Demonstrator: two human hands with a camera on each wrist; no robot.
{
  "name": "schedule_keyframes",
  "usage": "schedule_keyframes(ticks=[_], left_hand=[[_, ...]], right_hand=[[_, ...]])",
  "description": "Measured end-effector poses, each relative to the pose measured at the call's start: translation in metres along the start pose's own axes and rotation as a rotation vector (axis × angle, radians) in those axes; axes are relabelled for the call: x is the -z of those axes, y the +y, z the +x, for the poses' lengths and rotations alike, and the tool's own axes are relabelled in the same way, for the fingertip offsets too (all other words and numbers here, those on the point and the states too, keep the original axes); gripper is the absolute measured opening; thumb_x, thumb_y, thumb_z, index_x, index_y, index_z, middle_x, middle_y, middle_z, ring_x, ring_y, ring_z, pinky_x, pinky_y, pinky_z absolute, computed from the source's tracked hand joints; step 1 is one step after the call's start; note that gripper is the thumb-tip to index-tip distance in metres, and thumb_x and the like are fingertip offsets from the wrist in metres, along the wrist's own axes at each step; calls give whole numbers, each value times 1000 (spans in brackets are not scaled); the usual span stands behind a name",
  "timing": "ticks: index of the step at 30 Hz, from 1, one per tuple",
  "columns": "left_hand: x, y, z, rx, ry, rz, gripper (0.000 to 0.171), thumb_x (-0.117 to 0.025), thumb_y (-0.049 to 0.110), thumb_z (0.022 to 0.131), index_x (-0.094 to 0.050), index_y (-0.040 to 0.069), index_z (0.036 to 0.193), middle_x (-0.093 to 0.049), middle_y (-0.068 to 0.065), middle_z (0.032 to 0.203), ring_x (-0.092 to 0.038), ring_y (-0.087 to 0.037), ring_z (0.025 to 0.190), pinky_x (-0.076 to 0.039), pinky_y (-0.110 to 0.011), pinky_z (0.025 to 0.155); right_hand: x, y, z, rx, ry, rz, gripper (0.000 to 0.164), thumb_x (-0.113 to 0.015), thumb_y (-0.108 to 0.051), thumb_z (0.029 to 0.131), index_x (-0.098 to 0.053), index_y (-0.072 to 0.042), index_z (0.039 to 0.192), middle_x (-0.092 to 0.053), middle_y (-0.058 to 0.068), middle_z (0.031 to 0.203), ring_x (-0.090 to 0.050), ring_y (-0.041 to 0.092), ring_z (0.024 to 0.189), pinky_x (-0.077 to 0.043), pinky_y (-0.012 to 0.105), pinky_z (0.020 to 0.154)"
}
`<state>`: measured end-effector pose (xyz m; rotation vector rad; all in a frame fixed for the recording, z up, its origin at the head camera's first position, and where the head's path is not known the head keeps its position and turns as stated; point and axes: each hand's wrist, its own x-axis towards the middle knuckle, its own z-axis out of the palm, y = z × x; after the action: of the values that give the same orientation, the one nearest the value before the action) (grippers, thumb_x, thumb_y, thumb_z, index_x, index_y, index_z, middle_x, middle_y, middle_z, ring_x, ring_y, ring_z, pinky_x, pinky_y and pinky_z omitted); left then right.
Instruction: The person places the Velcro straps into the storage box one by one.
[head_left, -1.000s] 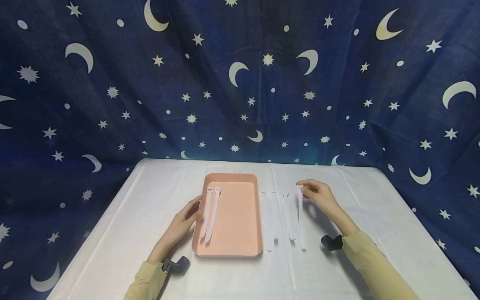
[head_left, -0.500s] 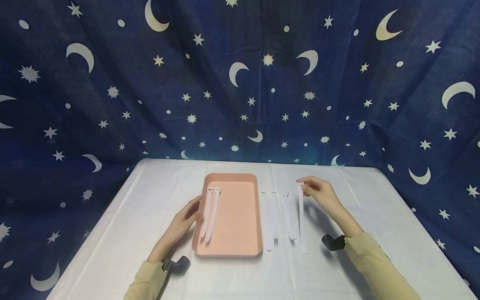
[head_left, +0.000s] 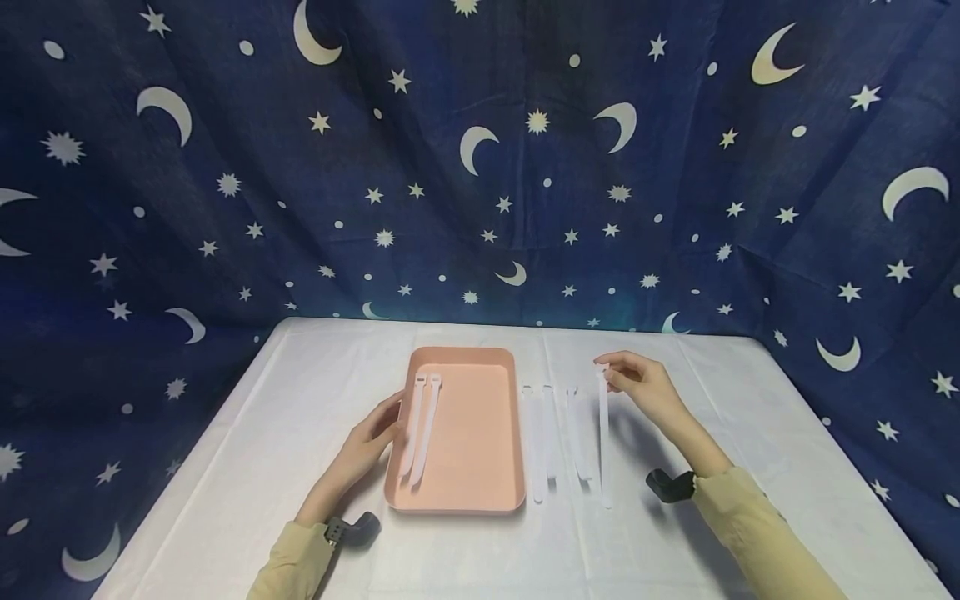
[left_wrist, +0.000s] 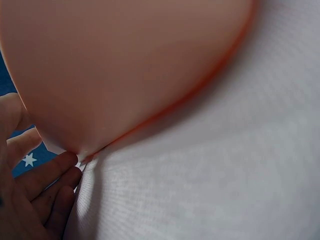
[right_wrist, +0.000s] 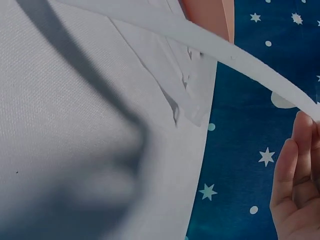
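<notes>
My right hand (head_left: 641, 387) pinches the slotted head end of a white hook-and-loop cable tie (head_left: 604, 442), right of the tray. The tie hangs down toward me, and in the right wrist view its strip (right_wrist: 240, 62) stretches across above the cloth. My left hand (head_left: 366, 440) rests against the left side of a pink tray (head_left: 480, 433), relaxed fingers touching the wall. In the left wrist view those fingers (left_wrist: 55, 167) meet the tray's outer edge. Two white cable ties (head_left: 424, 433) lie lengthwise along the tray's left inside.
Between the tray and my right hand, 3 more white cable ties (head_left: 551, 433) lie side by side on the white tablecloth (head_left: 450, 558). A dark blue curtain (head_left: 480, 167) with moons and stars hangs behind the table. Each wrist carries a small black camera (head_left: 670, 485).
My right hand has risen slightly and shifted a little right, lifting the cable tie with it, which now hangs straighter. My left hand and the tray stay in place.
</notes>
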<state>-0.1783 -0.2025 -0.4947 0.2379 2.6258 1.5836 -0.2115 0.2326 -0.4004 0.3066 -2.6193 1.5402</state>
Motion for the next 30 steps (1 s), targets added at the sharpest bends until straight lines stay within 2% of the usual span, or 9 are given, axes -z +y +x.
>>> schedule_keyframes(ticks=[6, 12, 21, 30], left_hand=[[-1, 0, 0, 14, 1, 3, 56, -54, 38, 98, -33, 28, 149, -40, -14, 152, -38, -34, 141, -33, -49, 118], [0, 0, 0, 7, 0, -3, 56, -54, 37, 98, -34, 28, 149, -40, -14, 152, -38, -34, 141, -32, -50, 118], [0, 0, 0, 11, -2, -2, 56, -53, 39, 98, -34, 28, 149, -41, -14, 152, -38, -34, 141, -31, -49, 118], [0, -1, -1, -7, 5, -7, 55, -54, 37, 98, -35, 28, 148, -43, -14, 150, -40, -34, 140, -32, -49, 118]], right_hand=[[0, -4, 1, 44, 21, -1, 25, -60, -9, 95, -65, 1, 117, -66, 15, 90, -62, -1, 72, -56, 17, 69], [3, -11, 4, 69, 15, 20, 26, -60, -9, 95, -63, 1, 119, -66, 9, 88, -63, -1, 73, -57, 17, 70], [3, -25, 8, 78, 34, -10, 26, -59, -11, 96, -61, -2, 121, -63, -8, 84, -63, 0, 73, -56, 14, 71], [-6, -41, 13, 109, 32, 47, 23, -61, -10, 95, -62, 1, 115, -62, -5, 84, -63, 1, 72, -57, 15, 71]])
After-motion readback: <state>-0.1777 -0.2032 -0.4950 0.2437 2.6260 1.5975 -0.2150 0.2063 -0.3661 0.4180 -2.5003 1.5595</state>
